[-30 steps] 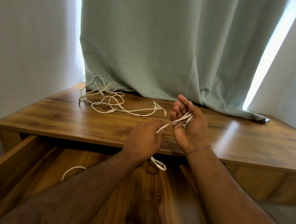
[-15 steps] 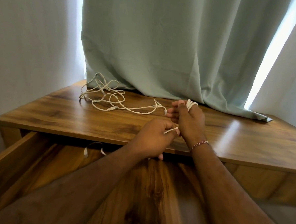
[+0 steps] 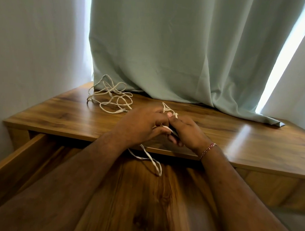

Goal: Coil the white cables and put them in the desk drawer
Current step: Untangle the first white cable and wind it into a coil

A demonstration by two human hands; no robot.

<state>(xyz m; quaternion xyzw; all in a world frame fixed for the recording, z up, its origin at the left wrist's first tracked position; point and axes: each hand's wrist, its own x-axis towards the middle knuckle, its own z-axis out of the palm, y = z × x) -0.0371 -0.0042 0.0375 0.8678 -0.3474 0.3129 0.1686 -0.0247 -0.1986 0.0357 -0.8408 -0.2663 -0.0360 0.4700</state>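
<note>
— Where's the cable he's working on?

— Between both hands, over the front edge of the counter. The left hand has its fingers curled round the white cable, and the right hand grips it too, I think wound about the fingers, though they hide most of it. One loop hangs down over the open drawer.

— And the others?

— A loose tangle of white cables lies at the back left of the counter, against the pale green curtain.
</note>
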